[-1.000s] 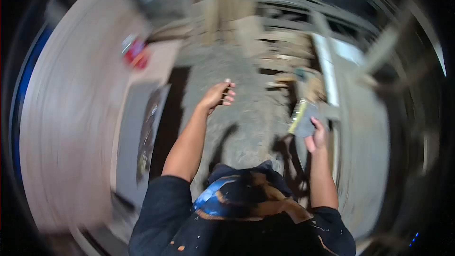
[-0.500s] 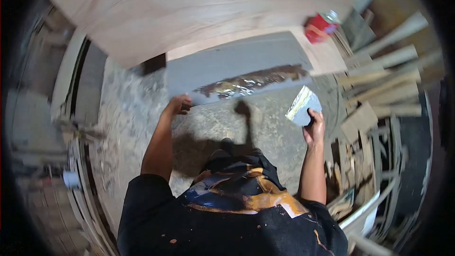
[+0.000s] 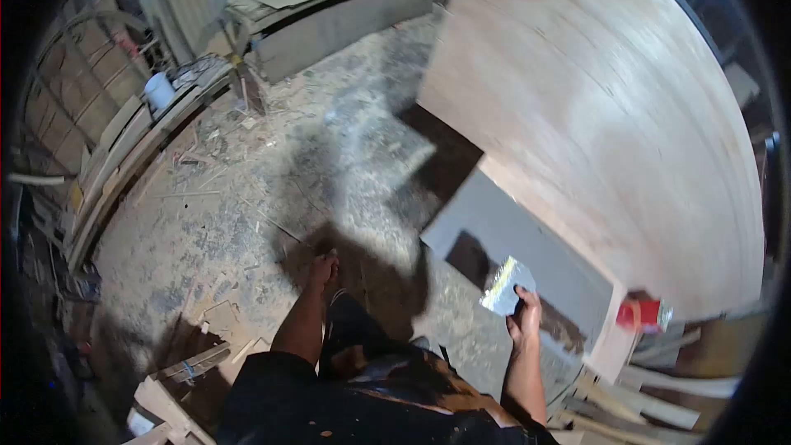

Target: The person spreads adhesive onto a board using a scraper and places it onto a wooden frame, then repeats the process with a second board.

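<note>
My right hand (image 3: 526,317) grips a flat grey spreader (image 3: 508,287) with a wet, shiny yellowish edge. It is held above a grey sheet (image 3: 527,218) lying low on the right. A dark brown wet smear (image 3: 560,325) of glue-like material runs along that sheet, partly hidden by the spreader and hand. My left hand (image 3: 325,266) hangs over the dusty floor with its fingers curled in; I see nothing in it. A red can (image 3: 641,313) with a metal top stands at the sheet's right end, on a pale wood strip.
A large plywood panel (image 3: 593,107) rises behind the grey sheet. Stacked boards (image 3: 346,21) stand at the back, and a bench with a white bucket (image 3: 159,91) is at the left. Wood offcuts (image 3: 659,387) lie at lower right; a wooden frame (image 3: 177,395) is at lower left.
My view has swung to the left, so the panel, grey sheet and can now appear further right. My left hand has moved away from the sheet's edge. The spreader stays in my right hand.
</note>
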A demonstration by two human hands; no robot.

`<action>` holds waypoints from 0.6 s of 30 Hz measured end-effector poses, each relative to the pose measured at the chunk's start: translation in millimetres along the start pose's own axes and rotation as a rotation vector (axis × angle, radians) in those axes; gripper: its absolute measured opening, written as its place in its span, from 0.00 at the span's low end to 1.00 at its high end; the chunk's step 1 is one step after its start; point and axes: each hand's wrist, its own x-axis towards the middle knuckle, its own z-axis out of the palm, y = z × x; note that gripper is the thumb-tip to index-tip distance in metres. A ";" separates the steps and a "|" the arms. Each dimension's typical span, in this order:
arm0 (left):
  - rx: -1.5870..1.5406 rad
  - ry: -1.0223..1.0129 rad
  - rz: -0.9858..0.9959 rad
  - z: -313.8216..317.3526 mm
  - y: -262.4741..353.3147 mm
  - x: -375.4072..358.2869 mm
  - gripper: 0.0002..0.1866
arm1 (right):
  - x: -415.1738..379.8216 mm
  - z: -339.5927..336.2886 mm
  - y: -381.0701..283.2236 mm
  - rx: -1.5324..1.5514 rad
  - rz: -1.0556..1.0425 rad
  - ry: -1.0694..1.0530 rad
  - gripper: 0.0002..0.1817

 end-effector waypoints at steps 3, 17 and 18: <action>-0.203 0.042 0.016 -44.2 10.6 52.8 0.16 | 40.8 73.4 14.4 -0.136 0.010 0.007 0.17; -0.216 0.132 -0.225 -277.2 48.4 253.0 0.16 | 218.7 364.0 121.2 -0.849 0.118 -0.131 0.14; -0.262 0.140 -0.263 -278.7 67.9 248.9 0.17 | 229.3 362.9 123.8 -0.908 0.080 -0.140 0.15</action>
